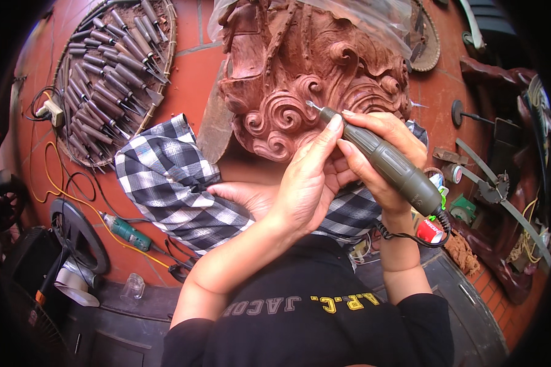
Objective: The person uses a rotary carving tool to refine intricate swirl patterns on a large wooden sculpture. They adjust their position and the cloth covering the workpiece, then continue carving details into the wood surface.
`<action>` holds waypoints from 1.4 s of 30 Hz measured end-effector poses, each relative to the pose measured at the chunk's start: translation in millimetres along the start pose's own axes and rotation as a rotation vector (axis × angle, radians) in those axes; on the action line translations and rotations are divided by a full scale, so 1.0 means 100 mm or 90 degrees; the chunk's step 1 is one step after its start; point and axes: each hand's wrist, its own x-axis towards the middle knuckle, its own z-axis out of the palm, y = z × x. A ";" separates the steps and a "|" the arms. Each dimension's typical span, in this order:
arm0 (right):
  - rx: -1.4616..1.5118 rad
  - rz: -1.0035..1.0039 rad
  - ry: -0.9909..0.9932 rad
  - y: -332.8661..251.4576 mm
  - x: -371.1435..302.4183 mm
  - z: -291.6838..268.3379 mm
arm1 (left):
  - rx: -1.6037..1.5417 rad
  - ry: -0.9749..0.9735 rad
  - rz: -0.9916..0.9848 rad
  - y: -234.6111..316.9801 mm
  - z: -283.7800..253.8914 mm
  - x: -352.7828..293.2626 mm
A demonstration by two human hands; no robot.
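Observation:
An olive-green rotary carving tool (389, 156) lies aslant in my right hand (404, 144), its black cord (444, 229) hanging from the rear end. Fingers and thumb of that hand wrap around its body. My left hand (306, 183) is at the tool's front, with the thumb pressed against the narrow nose and the fingers partly hidden beneath. The thin metal bit (313, 106) points up and left, over a reddish-brown wood carving (288, 116) with deep spirals and flowing ridges. Whether the bit touches the wood, I cannot tell.
Several chisels (107, 107) fill a woven tray (172, 46) at the far left. A wooden board (216, 119) leans beside the carving. Clear plastic sheeting (373, 18) covers its far side. A green power tool (125, 231) and yellow cord (98, 214) lie left; a red can (430, 231) stands right.

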 end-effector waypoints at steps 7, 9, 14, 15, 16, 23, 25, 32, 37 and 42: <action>-0.018 0.004 0.007 0.01 -0.12 0.00 | -0.008 0.048 -0.019 -0.07 0.00 -0.04; -0.027 -0.004 0.019 -0.02 -0.16 0.03 | 0.000 0.062 -0.027 -0.09 -0.02 -0.07; -0.039 -0.067 0.084 -0.03 -0.37 0.18 | 0.067 0.083 -0.006 -0.08 -0.10 -0.19; -0.047 -0.091 0.094 -0.05 -0.40 0.20 | 0.097 0.082 -0.003 -0.07 -0.14 -0.23; -0.043 -0.102 0.106 -0.05 -0.46 0.23 | 0.126 0.078 -0.003 -0.06 -0.17 -0.27; -0.076 -0.100 0.153 0.05 -0.63 0.33 | 0.173 0.114 -0.024 -0.07 -0.11 -0.23; -0.081 -0.101 0.155 0.07 -0.62 0.35 | 0.164 0.103 -0.024 -0.08 -0.17 -0.20; -0.087 -0.080 0.162 0.03 -0.59 0.39 | 0.156 0.088 -0.008 -0.05 -0.20 -0.18; -0.067 -0.074 0.178 0.00 -0.57 0.43 | 0.139 0.077 -0.011 0.00 -0.22 -0.21; -0.058 -0.075 0.203 -0.04 -0.53 0.54 | 0.130 0.053 0.014 0.10 -0.21 -0.24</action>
